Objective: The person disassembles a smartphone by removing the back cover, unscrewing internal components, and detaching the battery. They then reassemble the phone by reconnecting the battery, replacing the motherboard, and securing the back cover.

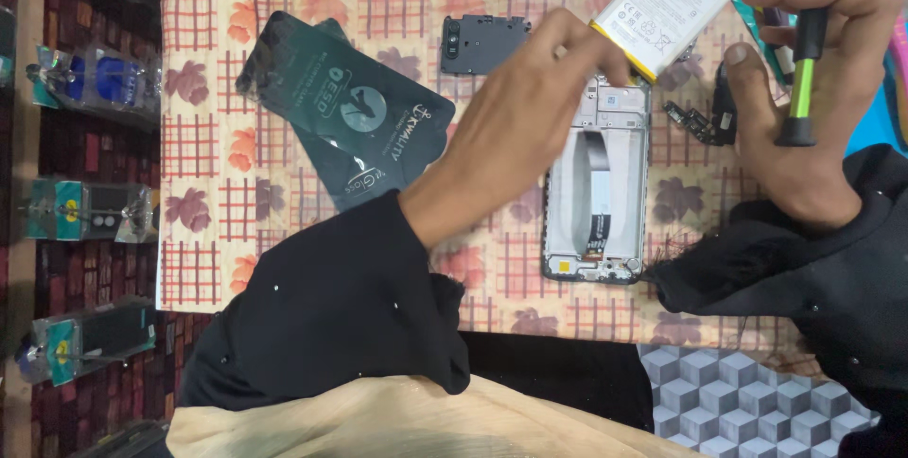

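My left hand (530, 108) pinches the corner of a flat white phone battery (662, 8) and holds it tilted above the top end of an opened phone frame (598, 188), which lies face down on the patterned cloth with a black flex ribbon down its middle. My right hand (804, 89) grips a green-and-black screwdriver (806, 61) upright, just right of the frame. Small black circuit parts (705, 117) lie between the frame and my right hand.
A dark green packet (355, 113) lies left of my left hand. A black camera cover plate (482, 42) sits above it. Packaged parts (90, 207) line the far left edge. The cloth (218, 231) ends near my lap.
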